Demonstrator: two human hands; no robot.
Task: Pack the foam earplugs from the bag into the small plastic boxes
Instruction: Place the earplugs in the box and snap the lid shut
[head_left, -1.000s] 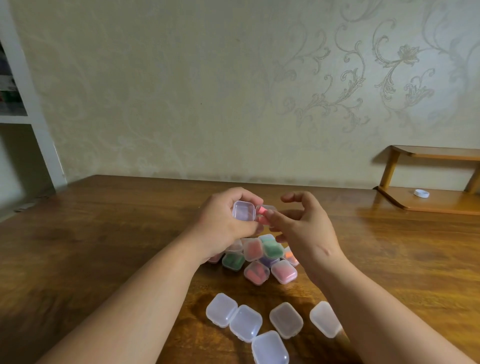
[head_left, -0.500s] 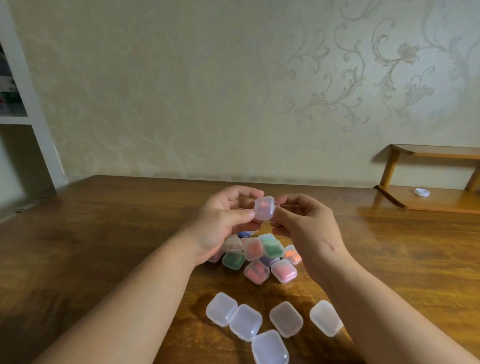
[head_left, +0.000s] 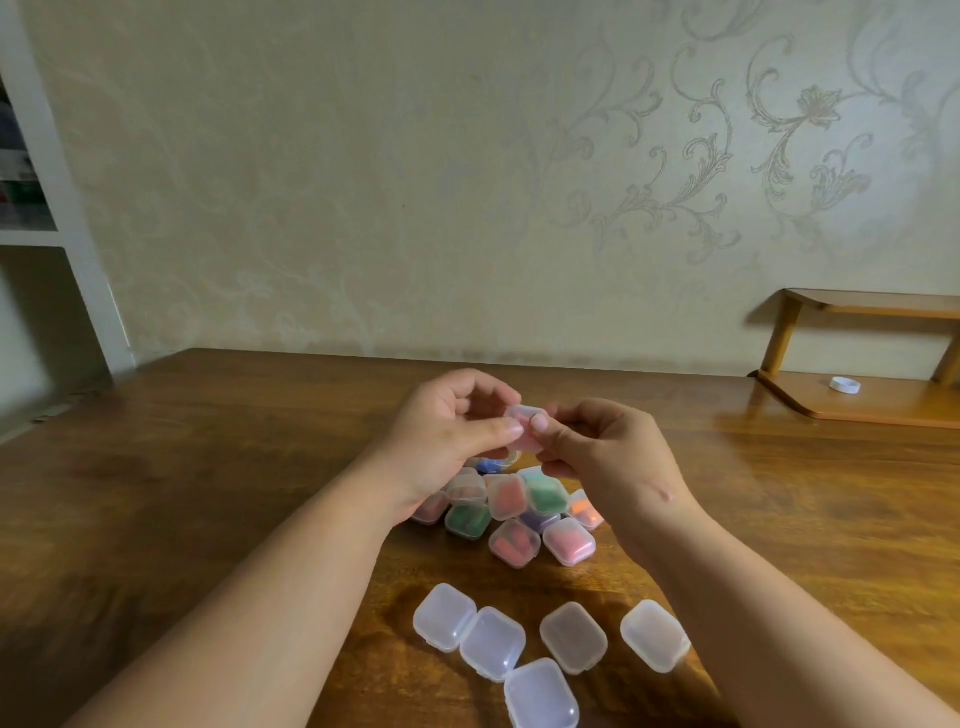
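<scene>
Closing a pink-filled small box (head_left: 525, 428), centre of frame.

Held clear above the table, pinched at its left edge by thumb and fingers of the left hand (head_left: 447, 441) and at its right edge by those of the right hand (head_left: 608, 457), both curled round it; lid seemingly down, latch too small to tell. Just beneath, a heap of filled boxes (head_left: 511, 499) showing red, green, orange, blue and pink foam, judged finished. Lower centre, five empty boxes (head_left: 571, 636) lying closed on the wooden table (head_left: 208, 467), judged left to fill. No bag or loose earplugs in view. Likely past halfway. Far right, a low shelf (head_left: 857, 405) bearing a white cap (head_left: 844, 385).
</scene>
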